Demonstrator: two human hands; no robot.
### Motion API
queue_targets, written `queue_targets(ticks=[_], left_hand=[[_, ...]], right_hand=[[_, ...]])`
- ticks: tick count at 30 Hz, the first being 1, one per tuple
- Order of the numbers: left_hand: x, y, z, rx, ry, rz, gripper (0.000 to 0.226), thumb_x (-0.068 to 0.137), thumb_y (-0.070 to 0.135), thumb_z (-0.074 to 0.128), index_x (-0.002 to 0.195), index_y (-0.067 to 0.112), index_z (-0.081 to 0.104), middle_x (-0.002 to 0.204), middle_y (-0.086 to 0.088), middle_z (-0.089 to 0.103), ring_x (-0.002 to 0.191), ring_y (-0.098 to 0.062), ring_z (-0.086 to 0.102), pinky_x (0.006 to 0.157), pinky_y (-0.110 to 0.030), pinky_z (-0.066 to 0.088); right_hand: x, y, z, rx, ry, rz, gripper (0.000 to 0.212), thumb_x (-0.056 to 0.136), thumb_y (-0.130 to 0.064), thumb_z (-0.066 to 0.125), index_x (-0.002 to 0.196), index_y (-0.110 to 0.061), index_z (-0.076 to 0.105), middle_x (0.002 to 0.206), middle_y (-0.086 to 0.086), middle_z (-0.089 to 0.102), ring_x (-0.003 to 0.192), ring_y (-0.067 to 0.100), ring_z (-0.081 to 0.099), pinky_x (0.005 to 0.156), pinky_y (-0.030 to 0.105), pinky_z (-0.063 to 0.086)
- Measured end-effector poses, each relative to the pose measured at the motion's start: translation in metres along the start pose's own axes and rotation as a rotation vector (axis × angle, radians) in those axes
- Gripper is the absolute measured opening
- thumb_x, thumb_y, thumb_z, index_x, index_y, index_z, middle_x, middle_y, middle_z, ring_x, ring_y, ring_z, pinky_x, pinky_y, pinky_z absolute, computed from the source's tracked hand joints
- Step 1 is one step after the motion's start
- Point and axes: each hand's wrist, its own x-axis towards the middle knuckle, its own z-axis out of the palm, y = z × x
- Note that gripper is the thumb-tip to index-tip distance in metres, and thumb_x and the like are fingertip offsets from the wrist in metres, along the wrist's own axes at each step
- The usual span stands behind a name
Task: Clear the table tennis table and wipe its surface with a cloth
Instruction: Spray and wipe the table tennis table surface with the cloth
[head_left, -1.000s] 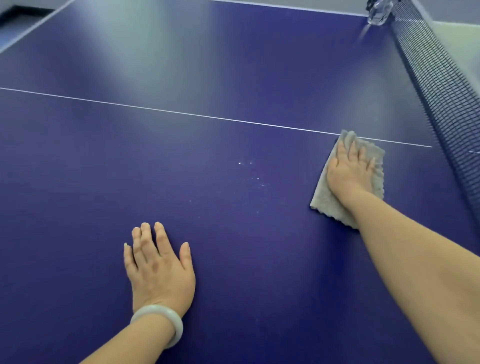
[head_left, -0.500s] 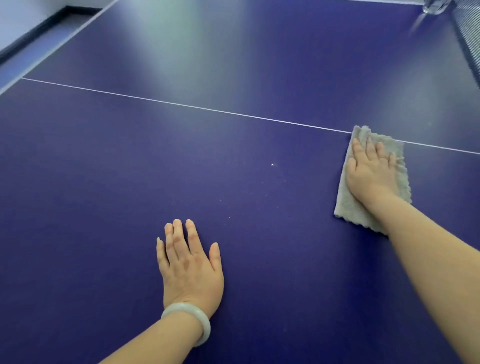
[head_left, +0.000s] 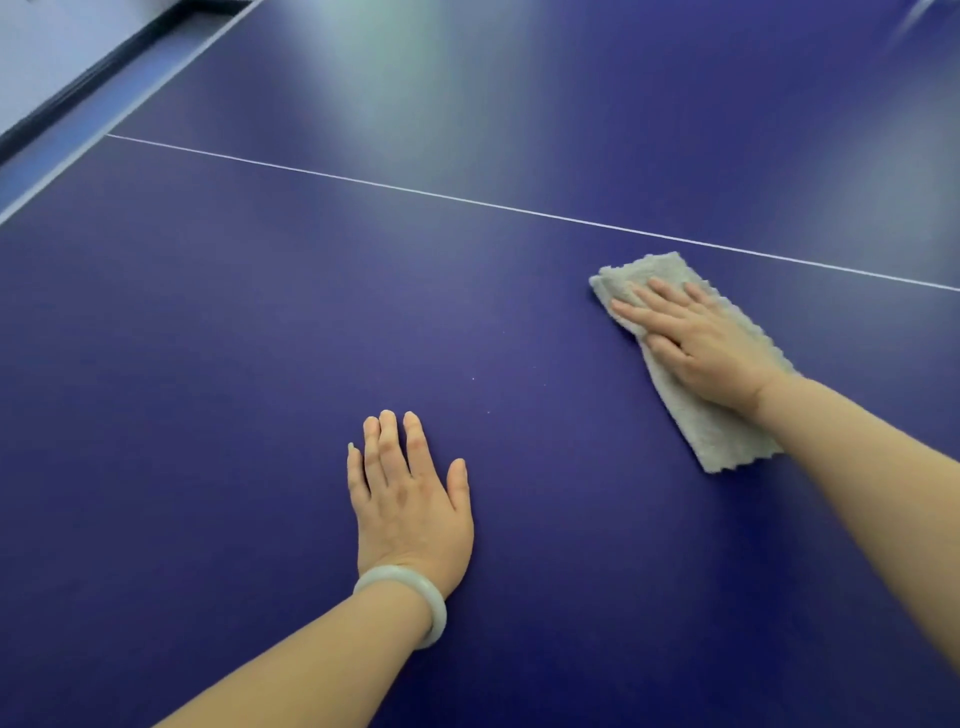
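Spanning nearly the whole view was the desk (head_left: 208, 322), a dark blue playing surface. Its left edge ran off toward the far-left corner, with pale floor (head_left: 36, 47) beyond.

- White line (head_left: 467, 200): thin, crossing the desk from the left edge toward the right.
- Cloth (head_left: 727, 441): grey, folded into a long strip, flat on the near side of the line and well away from the left edge. Its far end was near the line but apart from it. The fold, by my reading, gave a thicker pad for wiping.
- Right hand (head_left: 711, 348): palm down on the cloth's far half. Its fingers (head_left: 636, 313) were straight and close together, pressing rather than pinching, which suited sliding the cloth.
- Left hand (head_left: 410, 499): flat on bare desk nearer the person, fingers straight and together, thumb out, holding nothing. It was probably a brace for the reach.
- Bracelet (head_left: 440, 610): pale, on the left wrist.
- Specks (head_left: 472, 379): few, white, between the hands. Wiping seemed unfinished there.
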Motion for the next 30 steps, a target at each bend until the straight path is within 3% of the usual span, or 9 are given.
queue_targets(ticks=[3, 6, 8, 10, 13, 17, 20, 25, 30], left_hand=[[-0.001, 0.001, -0.002, -0.004, 0.002, 0.002, 0.073, 0.096, 0.049, 0.013, 0.149, 0.005, 0.035, 0.154, -0.018, 0.035, 0.147, -0.032, 0.026, 0.120, -0.051, 0.022], [-0.002, 0.001, -0.005, -0.005, -0.033, 0.002, 0.070, 0.098, 0.048, 0.012, 0.153, 0.006, 0.026, 0.159, -0.016, 0.026, 0.150, -0.030, 0.016, 0.122, -0.049, 0.013], [-0.002, 0.003, -0.009, -0.015, -0.064, 0.006, 0.070, 0.099, 0.048, 0.014, 0.155, 0.008, 0.016, 0.162, -0.014, 0.016, 0.152, -0.029, 0.006, 0.123, -0.048, 0.006], [-0.003, 0.003, -0.015, -0.014, -0.087, 0.010, 0.070, 0.099, 0.049, 0.015, 0.156, 0.010, 0.007, 0.164, -0.012, 0.007, 0.152, -0.027, -0.002, 0.123, -0.047, 0.001], [-0.003, 0.003, -0.018, -0.024, -0.101, 0.012, 0.069, 0.101, 0.049, 0.014, 0.156, 0.011, 0.001, 0.164, -0.012, 0.001, 0.152, -0.027, -0.007, 0.123, -0.046, -0.002], [-0.003, 0.002, -0.018, -0.047, -0.110, 0.023, 0.070, 0.101, 0.049, 0.013, 0.156, 0.008, 0.001, 0.164, -0.014, 0.002, 0.152, -0.029, -0.005, 0.123, -0.049, 0.000], [-0.002, 0.001, -0.018, -0.065, -0.117, 0.037, 0.070, 0.101, 0.048, 0.014, 0.156, 0.006, 0.002, 0.164, -0.016, 0.003, 0.152, -0.031, -0.004, 0.122, -0.050, 0.001], [-0.003, -0.002, -0.017, -0.090, -0.108, 0.046, 0.070, 0.102, 0.047, 0.013, 0.156, 0.005, 0.002, 0.163, -0.018, 0.004, 0.152, -0.033, -0.004, 0.122, -0.052, 0.001], [-0.005, -0.008, -0.021, -0.224, -0.117, 0.094, 0.067, 0.103, 0.044, 0.021, 0.157, 0.007, 0.004, 0.164, -0.017, 0.000, 0.151, -0.031, -0.008, 0.123, -0.049, -0.003]], right_hand=[[-0.033, 0.013, 0.006, -0.025, 0.118, 0.405, 0.059, 0.095, -0.036, 0.015, 0.154, -0.035, 0.016, 0.164, -0.003, 0.017, 0.152, 0.020, 0.010, 0.123, 0.040, 0.000], [-0.026, -0.040, 0.025, -0.031, 0.169, 0.636, 0.056, 0.101, -0.031, 0.020, 0.157, -0.025, 0.015, 0.165, 0.002, 0.008, 0.152, 0.027, 0.008, 0.122, 0.049, 0.000], [-0.009, -0.086, 0.035, -0.039, 0.150, 0.552, 0.057, 0.102, -0.031, 0.021, 0.158, -0.024, 0.010, 0.166, 0.002, 0.003, 0.152, 0.029, 0.006, 0.121, 0.052, -0.001], [0.001, -0.126, 0.043, -0.076, 0.099, 0.307, 0.060, 0.099, -0.036, 0.008, 0.158, -0.026, 0.008, 0.166, 0.001, 0.003, 0.152, 0.027, 0.004, 0.122, 0.051, -0.001], [-0.014, -0.133, 0.044, -0.085, 0.033, 0.091, 0.065, 0.094, -0.042, -0.001, 0.157, -0.032, 0.009, 0.165, -0.006, 0.005, 0.152, 0.018, 0.000, 0.123, 0.043, -0.005], [-0.087, -0.104, 0.048, -0.037, 0.122, 0.470, 0.063, 0.094, -0.043, 0.003, 0.157, -0.034, 0.007, 0.165, -0.006, 0.004, 0.152, 0.016, -0.001, 0.123, 0.042, -0.005], [-0.146, -0.136, 0.059, -0.003, 0.139, 0.747, 0.064, 0.095, -0.042, 0.003, 0.158, -0.031, 0.003, 0.166, -0.004, 0.001, 0.152, 0.017, -0.003, 0.123, 0.044, -0.005], [-0.135, -0.225, 0.085, -0.057, 0.141, 0.783, 0.061, 0.099, -0.039, 0.006, 0.158, -0.022, 0.003, 0.165, 0.003, 0.000, 0.152, 0.023, -0.002, 0.123, 0.050, 0.000], [-0.070, -0.242, 0.084, -0.049, 0.172, 0.783, 0.066, 0.094, -0.041, -0.004, 0.158, -0.022, -0.002, 0.165, 0.002, -0.007, 0.152, 0.023, -0.008, 0.122, 0.049, -0.007]])
